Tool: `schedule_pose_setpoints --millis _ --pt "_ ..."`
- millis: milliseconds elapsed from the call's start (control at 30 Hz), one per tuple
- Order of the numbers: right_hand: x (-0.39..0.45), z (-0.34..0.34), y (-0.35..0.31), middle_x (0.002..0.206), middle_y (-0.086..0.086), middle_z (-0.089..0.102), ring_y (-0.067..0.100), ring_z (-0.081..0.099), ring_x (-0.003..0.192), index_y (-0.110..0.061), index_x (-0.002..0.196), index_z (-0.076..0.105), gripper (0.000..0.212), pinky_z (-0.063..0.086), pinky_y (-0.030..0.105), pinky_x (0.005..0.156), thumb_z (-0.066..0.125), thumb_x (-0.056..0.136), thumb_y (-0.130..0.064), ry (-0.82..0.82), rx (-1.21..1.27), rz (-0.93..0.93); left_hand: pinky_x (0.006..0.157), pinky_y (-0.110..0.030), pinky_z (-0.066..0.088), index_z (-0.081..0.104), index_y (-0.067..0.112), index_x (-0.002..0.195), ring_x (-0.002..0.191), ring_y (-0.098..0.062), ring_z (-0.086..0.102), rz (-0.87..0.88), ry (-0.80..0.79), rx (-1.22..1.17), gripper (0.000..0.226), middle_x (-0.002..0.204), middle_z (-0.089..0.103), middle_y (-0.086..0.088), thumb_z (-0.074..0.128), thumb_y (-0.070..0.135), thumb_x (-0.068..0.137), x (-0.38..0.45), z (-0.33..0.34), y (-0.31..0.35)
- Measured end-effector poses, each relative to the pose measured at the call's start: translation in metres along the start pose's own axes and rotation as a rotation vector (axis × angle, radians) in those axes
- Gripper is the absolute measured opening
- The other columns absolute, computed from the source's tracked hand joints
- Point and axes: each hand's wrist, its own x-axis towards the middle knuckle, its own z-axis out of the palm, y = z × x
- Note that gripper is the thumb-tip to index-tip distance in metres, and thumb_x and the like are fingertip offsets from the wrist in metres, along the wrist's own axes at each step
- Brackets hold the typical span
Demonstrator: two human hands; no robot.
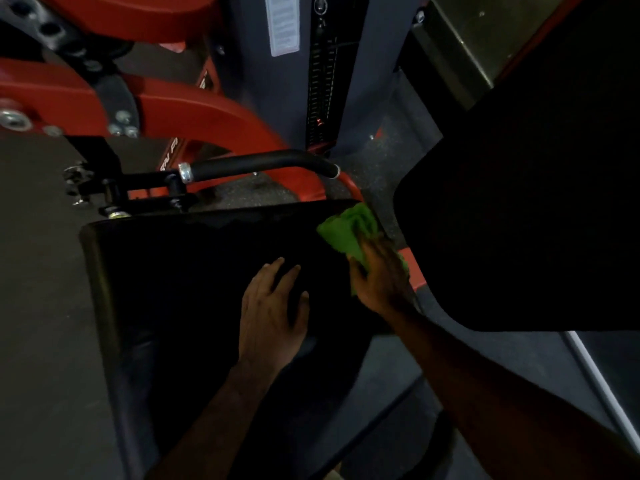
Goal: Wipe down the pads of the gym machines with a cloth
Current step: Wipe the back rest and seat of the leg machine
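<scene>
Your right hand (379, 275) has its grip clenched around the green cloth (349, 230), pressing it on the far right corner of the black seat pad (194, 268). Your left hand (273, 306) lies flat on the pad, fingers spread, grip released, near the cloth.

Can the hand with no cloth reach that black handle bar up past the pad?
Probably yes. The left hand lies flat on the seat pad, and nothing stands between it and the black handle just beyond the pad's far edge.

white label (283, 24) on grey weight-stack housing, print blurred, nothing legible
</scene>
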Motion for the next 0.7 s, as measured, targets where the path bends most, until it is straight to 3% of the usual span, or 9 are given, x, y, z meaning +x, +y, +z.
schedule_pose_setpoints --millis 67,100,233,333,367,500,533,633,700 --pt "0.007 0.012 -0.032 0.150 0.016 0.054 0.044 0.051 0.134 -0.018 0.151 0.053 0.066 0.043 0.056 0.111 0.049 0.090 -0.043 0.001 0.016 0.344 0.119 -0.045 0.034 0.061 0.020 0.140 0.145 -0.027 0.040 -0.022 0.026 -0.003 0.051 0.153 0.049 -0.004 0.051 0.042 0.094 0.000 -0.003 -0.007" --pt "0.009 0.019 -0.055 0.156 0.013 0.049 0.043 0.046 0.139 -0.021 0.153 0.049 0.067 0.038 0.057 0.114 0.049 0.090 -0.043 -0.069 0.042 0.336 0.119 -0.046 0.035 0.062 0.020 0.139 0.145 -0.028 0.041 -0.025 0.042 -0.006 0.051 0.153 0.050 -0.005 0.051 0.043 0.094 -0.001 -0.006 -0.010" --pt "0.030 0.019 -0.051 0.145 0.017 0.059 0.039 0.053 0.135 -0.016 0.147 0.057 0.064 0.038 0.047 0.114 0.045 0.091 -0.044 -0.086 0.105 -0.216 0.118 -0.047 0.037 0.063 0.020 0.138 0.143 -0.029 0.043 -0.037 0.054 -0.019 0.051 0.152 0.050 -0.006 0.054 0.041 0.093 0.003 -0.018 -0.010" --pt "0.046 0.016 -0.069 0.157 0.014 0.047 0.040 0.044 0.142 -0.023 0.155 0.046 0.068 0.033 0.051 0.115 0.046 0.091 -0.044 -0.031 0.056 0.340 0.119 -0.044 0.035 0.063 0.019 0.139 0.144 -0.028 0.041 -0.063 0.070 -0.020 0.051 0.153 0.050 -0.006 0.055 0.040 0.093 0.003 -0.027 -0.016" --pt "0.044 0.021 -0.094 0.162 0.011 0.041 0.040 0.039 0.145 -0.025 0.158 0.042 0.069 0.028 0.053 0.118 0.048 0.091 -0.042 -0.076 0.075 0.388 0.119 -0.044 0.035 0.062 0.020 0.139 0.144 -0.028 0.041 -0.075 0.084 -0.023 0.051 0.153 0.050 -0.006 0.054 0.041 0.093 0.003 -0.031 -0.021" --pt "0.046 0.034 -0.091 0.142 0.016 0.062 0.038 0.058 0.130 -0.012 0.141 0.062 0.055 0.043 0.050 0.111 0.056 0.093 -0.038 -0.066 0.116 -0.401 0.118 -0.045 0.037 0.063 0.019 0.138 0.141 -0.029 0.044 -0.060 0.108 -0.030 0.052 0.152 0.051 -0.007 0.053 0.042 0.092 0.003 -0.039 -0.034" --pt "0.055 0.029 -0.083 0.137 0.016 0.065 0.038 0.061 0.125 -0.010 0.137 0.065 0.054 0.047 0.050 0.107 0.055 0.093 -0.041 -0.037 0.089 -0.357 0.118 -0.045 0.036 0.063 0.020 0.138 0.142 -0.029 0.044 -0.060 0.108 -0.032 0.051 0.152 0.051 -0.007 0.055 0.040 0.092 0.002 -0.041 -0.035" --pt "0.046 0.031 -0.125 0.142 0.016 0.062 0.041 0.055 0.130 -0.014 0.143 0.060 0.058 0.042 0.050 0.110 0.055 0.093 -0.042 -0.062 0.094 0.187 0.120 -0.043 0.033 0.061 0.021 0.140 0.144 -0.026 0.040 -0.116 0.144 -0.042 0.051 0.153 0.049 -0.004 0.056 0.040 0.094 -0.007 -0.050 -0.048" --pt "0.024 0.033 -0.169 0.147 0.013 0.058 0.039 0.051 0.136 -0.015 0.145 0.059 0.055 0.037 0.047 0.114 0.058 0.094 -0.036 -0.058 0.208 -0.198 0.119 -0.039 0.034 0.063 0.020 0.138 0.141 -0.026 0.044 -0.132 0.205 -0.050 0.050 0.150 0.052 -0.005 0.056 0.039 0.093 -0.010 -0.058 -0.056"
